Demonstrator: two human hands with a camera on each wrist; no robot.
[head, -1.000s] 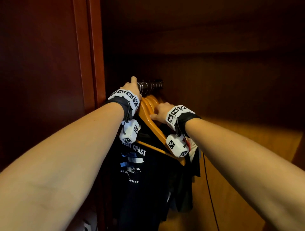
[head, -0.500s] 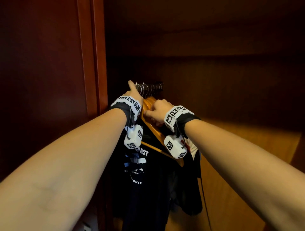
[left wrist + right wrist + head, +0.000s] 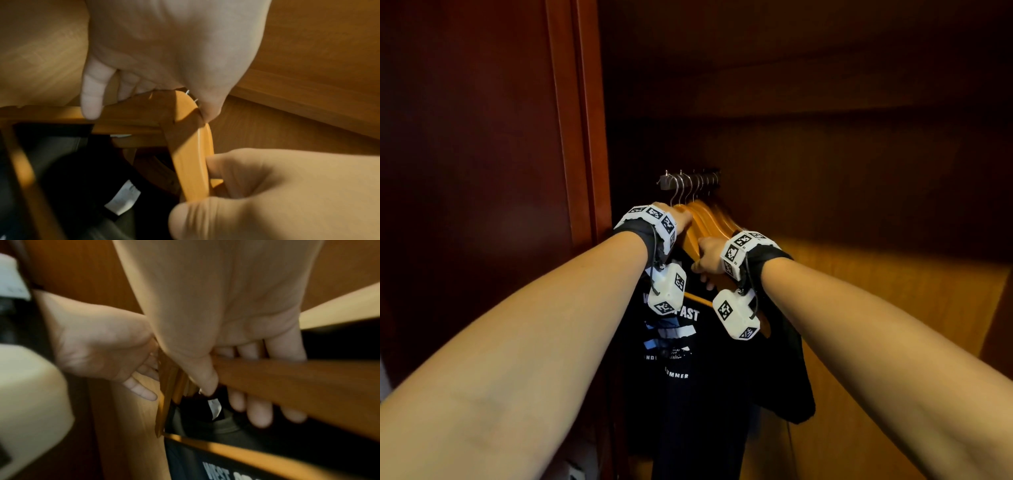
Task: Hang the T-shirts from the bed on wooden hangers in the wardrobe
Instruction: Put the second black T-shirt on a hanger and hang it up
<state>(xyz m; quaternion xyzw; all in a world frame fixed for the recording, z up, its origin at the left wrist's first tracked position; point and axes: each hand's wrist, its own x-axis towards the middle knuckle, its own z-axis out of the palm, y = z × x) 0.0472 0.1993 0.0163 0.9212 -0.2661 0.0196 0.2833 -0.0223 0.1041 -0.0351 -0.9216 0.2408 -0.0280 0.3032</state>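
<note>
Inside the wardrobe, several wooden hangers [image 3: 710, 221] hang close together from a short rail [image 3: 664, 181]. A black printed T-shirt [image 3: 688, 394] hangs on the front one. My left hand [image 3: 683, 219] holds the hanger tops just under the hooks, thumb on one side and fingers on the other [image 3: 90, 104]. My right hand [image 3: 707, 257] grips the sloping arm of one wooden hanger [image 3: 191, 162], fingers curled under it and thumb on top [image 3: 205, 382]. The shirt's white neck label [image 3: 214, 408] shows below the hangers.
The dark red wardrobe frame [image 3: 582, 137] stands close on the left. The wooden back and side panels [image 3: 893, 308] lie behind and to the right. Another dark garment [image 3: 787, 377] hangs behind the printed shirt.
My left hand has dropped from the hooks at the rail to the hanger tops. My right hand has shifted slightly down the hanger arm. The view has tilted, showing more of the shirt.
</note>
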